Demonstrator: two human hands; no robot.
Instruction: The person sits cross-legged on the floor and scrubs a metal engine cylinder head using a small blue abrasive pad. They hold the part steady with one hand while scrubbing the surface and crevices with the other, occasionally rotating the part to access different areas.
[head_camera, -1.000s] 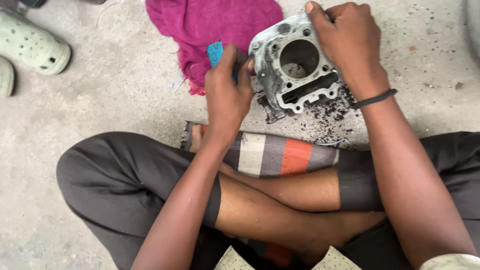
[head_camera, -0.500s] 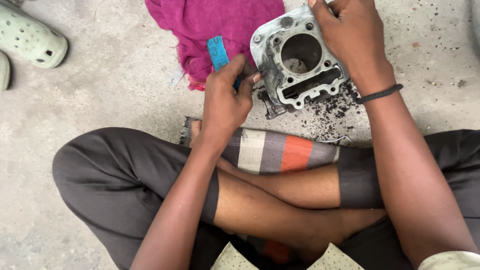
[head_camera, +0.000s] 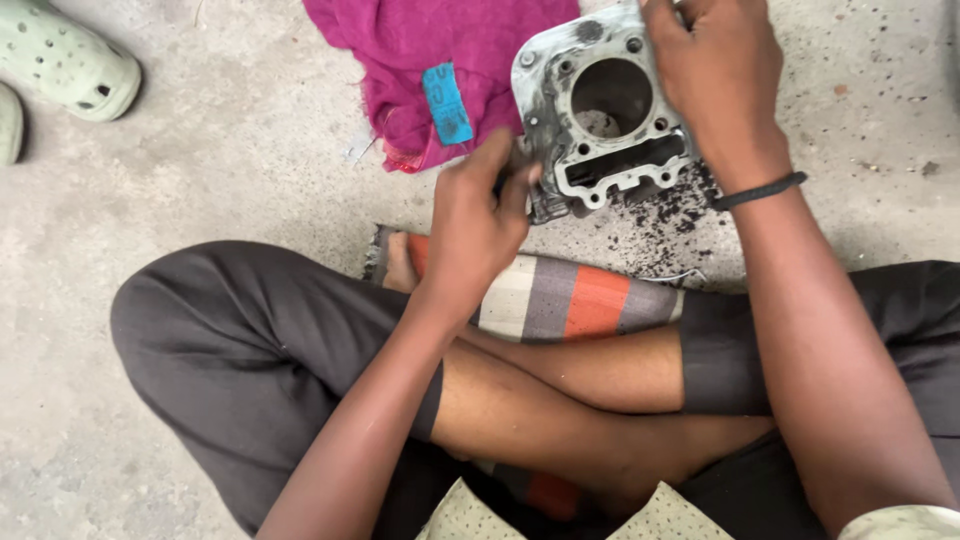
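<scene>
Gripping the grimy metal engine block (head_camera: 605, 120) by its top, right hand (head_camera: 715, 85) steadies it. Left hand (head_camera: 478, 215) pinches its lower-left edge. Bare concrete floor (head_camera: 230, 170) lies open leftward.

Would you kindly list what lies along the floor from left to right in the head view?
Green clog → pink cloth → blue strip → left hand → engine cylinder → right hand.

Concrete floor (head_camera: 200, 200): magenta rag (head_camera: 450, 50), metal cylinder block (head_camera: 600, 120), black debris (head_camera: 670, 215), green clog (head_camera: 65, 65).

Single head view, looking steeply down, close over crossed legs (head_camera: 300, 340) and concrete floor (head_camera: 200, 180); no second view.
</scene>
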